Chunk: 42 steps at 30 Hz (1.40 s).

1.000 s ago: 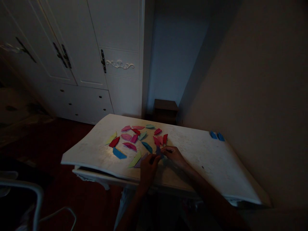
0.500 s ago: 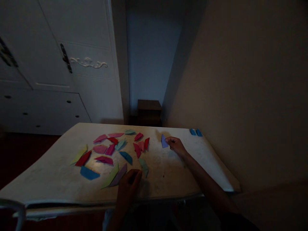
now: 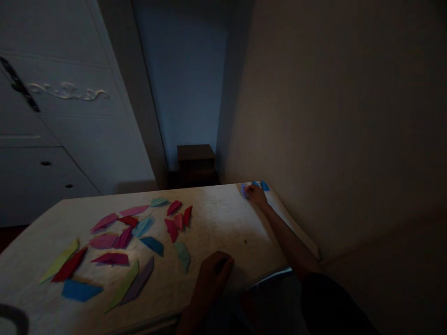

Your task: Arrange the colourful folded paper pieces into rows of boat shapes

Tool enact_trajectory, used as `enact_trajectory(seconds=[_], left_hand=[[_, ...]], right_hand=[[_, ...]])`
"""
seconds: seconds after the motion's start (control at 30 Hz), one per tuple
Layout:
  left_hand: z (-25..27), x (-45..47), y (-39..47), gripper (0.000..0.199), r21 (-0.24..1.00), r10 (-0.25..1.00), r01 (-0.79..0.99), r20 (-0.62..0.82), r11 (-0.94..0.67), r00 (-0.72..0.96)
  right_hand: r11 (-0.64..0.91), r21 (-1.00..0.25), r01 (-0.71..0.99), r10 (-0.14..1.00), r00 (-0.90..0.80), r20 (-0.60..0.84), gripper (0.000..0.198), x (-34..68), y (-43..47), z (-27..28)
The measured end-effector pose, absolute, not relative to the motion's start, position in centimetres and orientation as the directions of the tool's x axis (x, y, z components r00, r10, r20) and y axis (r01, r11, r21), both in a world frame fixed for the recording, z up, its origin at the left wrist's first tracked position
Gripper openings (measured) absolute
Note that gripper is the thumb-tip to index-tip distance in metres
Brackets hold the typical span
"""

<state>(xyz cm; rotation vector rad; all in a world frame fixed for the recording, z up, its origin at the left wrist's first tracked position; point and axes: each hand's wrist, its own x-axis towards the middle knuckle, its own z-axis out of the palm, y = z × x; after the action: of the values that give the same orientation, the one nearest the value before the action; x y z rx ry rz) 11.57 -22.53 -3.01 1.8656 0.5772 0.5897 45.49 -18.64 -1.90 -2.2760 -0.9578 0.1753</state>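
Paper, purple and folded, sits pinched in our right hand, right of centre, partly covered; one of two blue folded papers is half hidden there. Our left hand, lower centre, curls loosely; in this dimness we cannot tell whether it holds anything.

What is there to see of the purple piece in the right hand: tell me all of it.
The purple piece is small and pale violet, and looks like folded paper. The right hand pinches it by its right side, so the fingers hide part of it and its full outline cannot be made out; the visible part is a narrow strip. It is near the table's far right corner, just left of two blue pieces. Whether it touches the tabletop cannot be told.
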Motion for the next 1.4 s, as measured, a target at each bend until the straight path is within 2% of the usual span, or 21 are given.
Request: enact_trajectory(seconds=[0.07, 0.17, 0.27, 0.47, 0.83, 1.07, 1.4], left_hand=[[-4.0, 11.6, -22.7, 0.029, 0.906, 0.625, 0.146, 0.152, -0.398, 0.766], [-5.6, 11.5, -23.1, 0.021, 0.787, 0.546, 0.112, 0.31, -0.606, 0.778], [-6.5, 11.3, -23.5, 0.016, 0.645, 0.45, 0.082, 0.431, -0.76, 0.782], [-5.9, 11.2, -23.5, 0.018, 0.597, 0.409, 0.067, 0.46, -0.8, 0.788], [-6.6, 11.3, -23.3, 0.015, 0.519, 0.36, 0.063, 0.496, -0.853, 0.79], [-7.0, 11.6, -23.4, 0.015, 0.46, 0.371, 0.116, 0.515, -0.881, 0.773], [-6.5, 11.7, -23.7, 0.014, 0.522, 0.415, 0.114, 0.508, -0.845, 0.755]], right_hand=[[-0.607, -0.531, 0.592, 0.642, 0.759, 0.112, 0.028, 45.8, -18.7, -1.8], [-0.68, -0.412, 0.607, 0.613, 0.778, 0.134, 0.037, 45.1, -19.1, -1.8], [-0.672, -0.31, 0.673, 0.663, 0.733, 0.152, 0.04, 43.3, -19.8, -2.4], [-0.591, -0.182, 0.786, 0.783, 0.613, 0.105, 0.043, 40.8, -20.5, -3.6], [-0.706, -0.112, 0.699, 0.696, 0.715, 0.073, 0.067, 42.1, -18.7, -3.2], [-0.747, -0.067, 0.662, 0.655, 0.749, 0.095, 0.069, 41.7, -18.5, -3.6], [-0.708, -0.099, 0.699, 0.678, 0.713, 0.18, 0.063, 42.2, -19.1, -4.4]])
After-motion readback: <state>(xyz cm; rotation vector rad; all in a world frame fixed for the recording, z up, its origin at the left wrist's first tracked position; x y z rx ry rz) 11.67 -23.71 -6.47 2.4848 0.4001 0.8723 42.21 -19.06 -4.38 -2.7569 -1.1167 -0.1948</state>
